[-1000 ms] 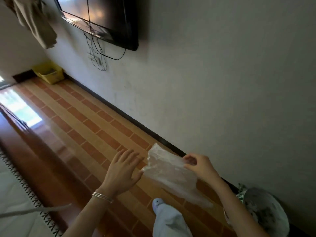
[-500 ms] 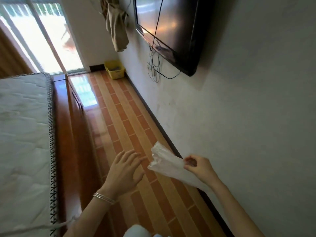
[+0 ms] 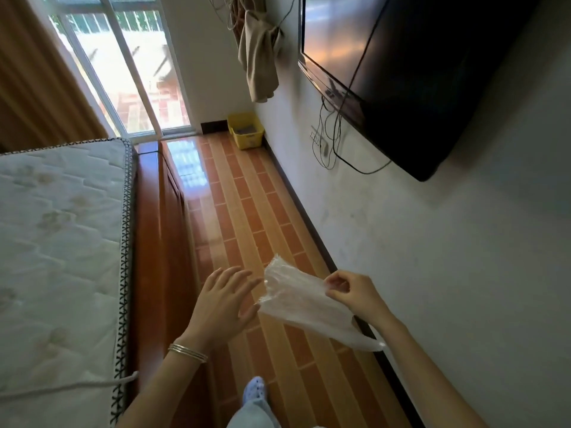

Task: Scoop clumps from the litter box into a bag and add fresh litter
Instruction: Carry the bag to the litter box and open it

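A thin clear plastic bag (image 3: pixel 304 302) hangs flat in front of me, pinched at its upper edge by my right hand (image 3: pixel 355 293). My left hand (image 3: pixel 224 302) is open, fingers spread, its fingertips just touching the bag's left edge. It wears silver bangles at the wrist. Far down the room, in the corner by the wall, stands a yellow litter box (image 3: pixel 246 134) with dark grey litter inside. No scoop is in sight.
A mattress on a wooden bed frame (image 3: pixel 154 242) fills the left. A narrow strip of tiled floor (image 3: pixel 247 211) runs between bed and wall to the box. A wall-mounted TV (image 3: pixel 401 72) with dangling cables juts out on the right. My slippered foot (image 3: pixel 255 389) is below.
The view has swung up and along the room, bringing the bed, the window and the yellow box into sight. The round bin at lower right has left the frame. Both hands keep their pose.
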Demonstrator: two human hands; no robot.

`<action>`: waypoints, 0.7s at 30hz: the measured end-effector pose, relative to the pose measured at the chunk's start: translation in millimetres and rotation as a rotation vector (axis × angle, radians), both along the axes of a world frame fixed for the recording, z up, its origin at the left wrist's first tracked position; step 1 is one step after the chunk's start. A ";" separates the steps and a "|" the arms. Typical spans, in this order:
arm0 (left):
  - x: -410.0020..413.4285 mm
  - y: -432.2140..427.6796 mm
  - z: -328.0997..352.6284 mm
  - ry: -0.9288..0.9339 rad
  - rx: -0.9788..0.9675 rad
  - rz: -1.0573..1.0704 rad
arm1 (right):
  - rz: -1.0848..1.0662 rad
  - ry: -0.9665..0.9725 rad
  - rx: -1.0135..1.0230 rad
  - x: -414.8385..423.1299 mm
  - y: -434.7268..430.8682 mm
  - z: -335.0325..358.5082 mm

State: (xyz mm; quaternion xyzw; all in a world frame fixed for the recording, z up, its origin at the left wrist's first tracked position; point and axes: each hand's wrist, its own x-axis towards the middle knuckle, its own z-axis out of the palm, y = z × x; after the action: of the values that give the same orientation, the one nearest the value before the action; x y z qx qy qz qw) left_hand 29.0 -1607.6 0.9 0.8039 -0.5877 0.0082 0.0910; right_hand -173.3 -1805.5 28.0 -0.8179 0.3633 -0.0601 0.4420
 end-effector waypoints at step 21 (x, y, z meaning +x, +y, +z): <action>260.3 -123.4 -9.5 0.004 -0.031 0.071 | 0.102 0.025 -0.036 273.5 -141.0 -9.0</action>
State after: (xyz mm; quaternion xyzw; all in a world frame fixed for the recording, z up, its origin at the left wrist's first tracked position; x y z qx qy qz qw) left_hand 289.3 -1731.0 -8.6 0.8227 -0.5585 0.0188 0.1044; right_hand 100.3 -1946.5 19.0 -0.8439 0.3257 -0.0338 0.4251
